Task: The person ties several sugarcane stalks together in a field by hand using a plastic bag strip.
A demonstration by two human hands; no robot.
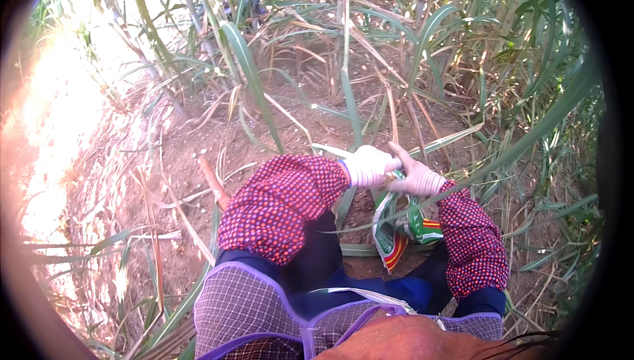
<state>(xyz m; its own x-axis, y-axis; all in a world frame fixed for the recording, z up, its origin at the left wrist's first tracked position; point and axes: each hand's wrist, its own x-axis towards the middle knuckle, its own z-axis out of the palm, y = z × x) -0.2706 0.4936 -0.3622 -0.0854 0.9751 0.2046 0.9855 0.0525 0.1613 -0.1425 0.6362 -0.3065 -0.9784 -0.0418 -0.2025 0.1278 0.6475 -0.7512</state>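
My left hand [369, 166], in a pale striped glove, is closed around the gathered top of a green plastic bag [389, 224]. The bag has white, red and yellow bands and hangs crumpled between my knees. Just right of it is my right hand [418, 177], in a similar glove. Its fingers are spread towards the left hand, one pointing up and the others slightly blurred. Whether the right fingers touch the bag is not plain. Red-dotted sleeve covers reach from both wrists to the elbows.
Cane-like stalks [342, 38] with long green leaves stand ahead and to the right. One long leaf [540, 132] crosses above my right forearm. A brown stick [213, 181] juts up left of my left sleeve. Dry leaves [158, 251] litter the bare soil [183, 147]; glare washes out the left side.
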